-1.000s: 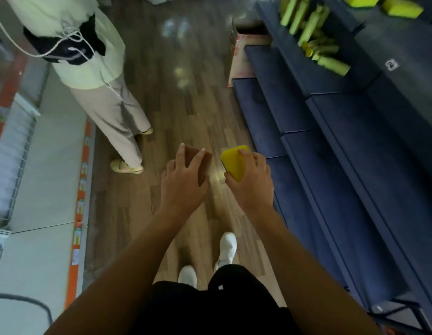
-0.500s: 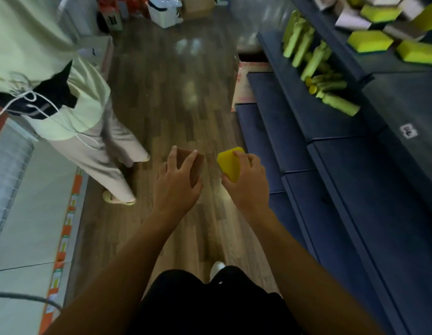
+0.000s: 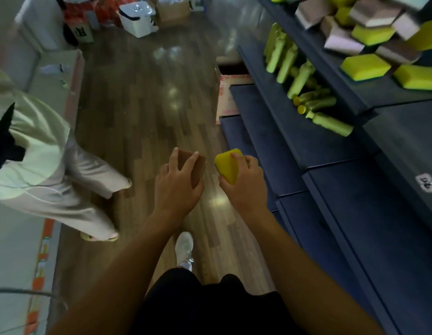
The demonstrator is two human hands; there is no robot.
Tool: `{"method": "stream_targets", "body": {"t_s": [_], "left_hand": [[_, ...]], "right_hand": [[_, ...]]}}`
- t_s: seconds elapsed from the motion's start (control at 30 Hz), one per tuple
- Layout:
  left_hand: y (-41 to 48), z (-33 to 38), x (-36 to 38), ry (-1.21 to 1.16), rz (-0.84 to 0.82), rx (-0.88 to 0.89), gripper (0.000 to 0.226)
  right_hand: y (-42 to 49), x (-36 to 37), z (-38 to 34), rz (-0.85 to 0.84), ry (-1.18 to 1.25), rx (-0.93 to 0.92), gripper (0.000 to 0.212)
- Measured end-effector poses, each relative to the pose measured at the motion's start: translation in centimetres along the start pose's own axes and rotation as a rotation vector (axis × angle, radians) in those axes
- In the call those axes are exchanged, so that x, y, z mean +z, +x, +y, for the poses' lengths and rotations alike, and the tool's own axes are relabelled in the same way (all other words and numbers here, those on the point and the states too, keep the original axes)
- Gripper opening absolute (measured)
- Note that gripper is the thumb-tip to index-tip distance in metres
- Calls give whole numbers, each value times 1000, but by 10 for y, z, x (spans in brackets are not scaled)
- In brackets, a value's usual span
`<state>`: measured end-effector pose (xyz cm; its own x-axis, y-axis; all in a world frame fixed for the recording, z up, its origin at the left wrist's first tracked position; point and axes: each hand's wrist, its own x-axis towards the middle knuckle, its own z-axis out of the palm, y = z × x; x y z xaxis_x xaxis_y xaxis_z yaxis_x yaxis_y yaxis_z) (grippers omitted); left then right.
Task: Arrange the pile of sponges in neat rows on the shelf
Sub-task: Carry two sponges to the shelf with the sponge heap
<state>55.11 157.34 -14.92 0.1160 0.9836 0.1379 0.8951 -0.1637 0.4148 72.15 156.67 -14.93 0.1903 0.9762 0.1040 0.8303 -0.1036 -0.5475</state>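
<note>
**Head view.** The dark blue shelf unit (image 3: 331, 151) serves as the reference for all positions.

- **Left hand** (image 3: 176, 189): held over the wooden floor (image 3: 137, 122), out in the aisle and well apart from the shelf unit. Its fingers and thumb are curled round a brown sponge (image 3: 199, 169), which it grips from above. The sponge is tilted.
- **Right hand** (image 3: 244, 189): between the left hand and the shelf unit, near the edge of the lowest tiers but not touching them. Its fingers are curled over the top of a yellow sponge (image 3: 228, 168) and hold it with one corner pointing down. The two held sponges are side by side and do not touch.
- **Pile of sponges** (image 3: 369, 42): on an upper tier of the shelf unit, towards its far end. Yellow pieces and brown-and-pale pieces are heaped at all angles, and a few yellow ones lie flat at the near side of the heap.
- **Green bottles** (image 3: 299, 76): on the tier just below the pile. Some are upright and some have toppled.
- **Cardboard box** (image 3: 228, 97): on the floor against the far end of the lower tiers.
- **Second person** (image 3: 41, 165): in pale clothing, across the aisle from the shelf unit.
- **White bin** (image 3: 137, 18): at the far end of the aisle, well apart from the shelf unit.
</note>
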Motion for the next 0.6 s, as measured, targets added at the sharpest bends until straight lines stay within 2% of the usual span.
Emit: {"method": "stream_targets", "body": {"t_s": [0.37,0.6], "left_hand": [[160,-54,-10,3,-30,90,66],[221,-62,-5,-20,-62,131,68]], "right_hand": [[140,39,-61,14,-33,113,65],[190,37,-62,29,-51,172,64]]}}
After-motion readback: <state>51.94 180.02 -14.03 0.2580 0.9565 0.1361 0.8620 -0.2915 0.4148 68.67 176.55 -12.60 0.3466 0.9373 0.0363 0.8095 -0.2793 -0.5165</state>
